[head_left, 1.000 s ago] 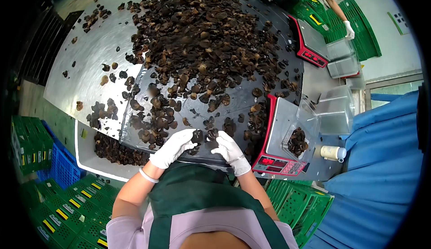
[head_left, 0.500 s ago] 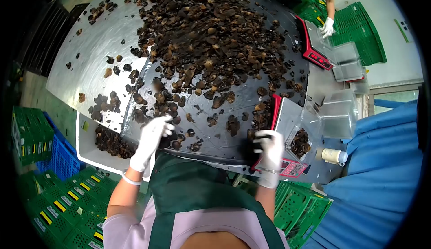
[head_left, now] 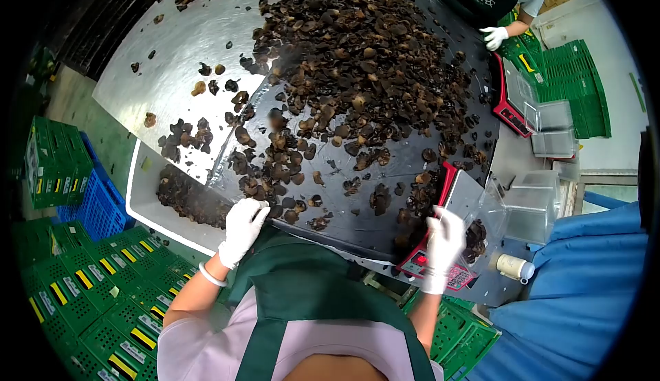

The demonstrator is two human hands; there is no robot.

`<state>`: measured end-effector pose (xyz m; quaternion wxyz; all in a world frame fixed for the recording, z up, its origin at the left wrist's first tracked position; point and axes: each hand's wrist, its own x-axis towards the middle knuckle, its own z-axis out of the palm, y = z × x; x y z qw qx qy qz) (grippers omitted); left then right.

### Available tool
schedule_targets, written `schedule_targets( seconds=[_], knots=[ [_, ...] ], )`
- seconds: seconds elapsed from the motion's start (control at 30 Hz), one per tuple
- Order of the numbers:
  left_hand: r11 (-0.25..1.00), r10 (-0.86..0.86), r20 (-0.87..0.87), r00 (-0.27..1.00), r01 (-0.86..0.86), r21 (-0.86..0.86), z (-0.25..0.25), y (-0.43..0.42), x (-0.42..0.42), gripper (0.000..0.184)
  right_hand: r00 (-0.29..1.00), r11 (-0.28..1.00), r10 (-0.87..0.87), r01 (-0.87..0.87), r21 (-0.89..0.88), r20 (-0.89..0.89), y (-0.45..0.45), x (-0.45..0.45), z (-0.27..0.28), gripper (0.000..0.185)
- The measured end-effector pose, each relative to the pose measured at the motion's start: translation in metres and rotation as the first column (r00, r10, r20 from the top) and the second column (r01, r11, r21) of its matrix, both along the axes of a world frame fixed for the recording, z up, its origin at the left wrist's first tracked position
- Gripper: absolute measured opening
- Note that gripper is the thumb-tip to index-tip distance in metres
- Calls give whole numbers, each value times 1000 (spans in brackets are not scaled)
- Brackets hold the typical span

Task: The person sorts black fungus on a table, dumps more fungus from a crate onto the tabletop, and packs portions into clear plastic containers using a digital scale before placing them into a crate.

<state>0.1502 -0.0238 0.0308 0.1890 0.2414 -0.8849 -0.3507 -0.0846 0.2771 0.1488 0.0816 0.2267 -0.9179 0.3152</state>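
Note:
My left hand [head_left: 245,230], in a white glove, is at the table's near edge beside a white bin [head_left: 155,224]. Its fingers are drawn together; what they hold, if anything, is hidden. Dark wood ear mushrooms [head_left: 371,58] lie in a big heap on the black sheet [head_left: 347,219], with loose pieces close to this hand. My right hand [head_left: 447,240], gloved too, hovers over the near side of a red scale [head_left: 416,261], fingers slightly bent and apart. Just right of it, a clear plastic box [head_left: 487,243] with mushrooms in it sits on the scale, partly covered by the hand.
Stacked clear boxes [head_left: 531,206] and a cream bottle [head_left: 514,267] stand at the right. Another red scale [head_left: 510,103] is farther back, near a co-worker's gloved hand [head_left: 493,37]. Green crates [head_left: 103,298] line the lower left; a blue curtain [head_left: 584,278] hangs at the right.
The view has shifted, so the table appears farther right. My left hand's fingers have drawn together. My right hand has turned upward over the scale. The co-worker has leaned closer to the heap.

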Motion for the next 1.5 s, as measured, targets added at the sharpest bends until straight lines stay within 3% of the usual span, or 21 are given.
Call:
schedule_targets(
  seconds=[0.07,0.2,0.3,0.37,0.4,0.5,0.57,0.6,0.63,0.7,0.77,0.93,1.03,1.1,1.17,1.2,1.23,1.27,1.3,1.37,1.5],
  knots=[
    [999,3,3,1000,-3,-37,-3,5,3,15,935,941,326,-306,-148,140,-59,23,-26,21],
    [990,-112,78,991,118,-76,-8,7,4,28,782,782,621,-623,35,50,-137,62,-99,29],
    [969,-157,133,979,179,-171,-18,8,4,32,738,707,659,-673,219,141,-154,60,-133,23],
    [979,-147,80,986,157,-129,-22,7,4,28,743,763,644,-607,-221,182,-147,49,-139,20],
    [991,-118,10,993,118,-70,-23,7,5,26,723,818,574,-483,-314,384,-145,48,-124,17],
    [993,-77,-77,994,83,84,-24,6,7,24,731,806,592,-529,-266,339,-148,50,-115,19],
    [979,-59,-60,996,70,193,-24,7,9,18,731,739,667,-674,0,140,-159,66,-117,23],
    [768,-2,-35,999,24,640,-24,6,9,18,740,715,651,-672,193,167,-162,74,-121,25],
    [370,36,14,999,-26,929,-24,4,11,19,739,714,654,-674,192,163,-163,74,-124,25],
    [252,53,4,999,-17,967,-31,0,14,21,760,767,624,-640,41,182,-161,67,-137,21],
    [-146,130,-12,991,32,989,-34,-4,16,18,788,821,567,-564,-90,241,-145,51,-151,19],
    [-333,161,42,986,14,943,-16,-15,13,16,740,861,508,-455,-229,441,-121,46,-137,15],
    [-296,256,135,957,-55,953,-10,-30,31,15,725,878,478,-391,-274,496,-103,46,-138,17],
    [-177,361,-90,928,163,971,-23,-52,52,16,782,869,493,-460,-181,382,-91,49,-136,22],
    [51,398,-125,909,114,992,-23,-84,79,16,740,846,492,-531,-51,459,-86,56,-121,39],
    [250,368,19,929,-119,961,-13,-96,86,18,780,820,520,-569,51,349,-93,62,-109,43],
    [437,370,168,914,-331,836,-7,-107,94,19,801,792,550,-590,158,235,-102,70,-98,48],
    [791,360,107,927,-364,492,-33,-116,109,25,821,790,515,-566,236,246,-109,78,-95,56],
    [909,385,101,917,-396,130,-21,-117,109,30,823,770,544,-567,292,164,-113,84,-100,55],
    [919,345,51,937,-326,-221,11,-110,93,30,800,735,569,-599,319,189,-119,92,-112,51],
    [967,105,-56,993,-115,-229,17,-79,56,27,805,826,558,-562,-39,202,-112,81,-140,34]
  ],
)
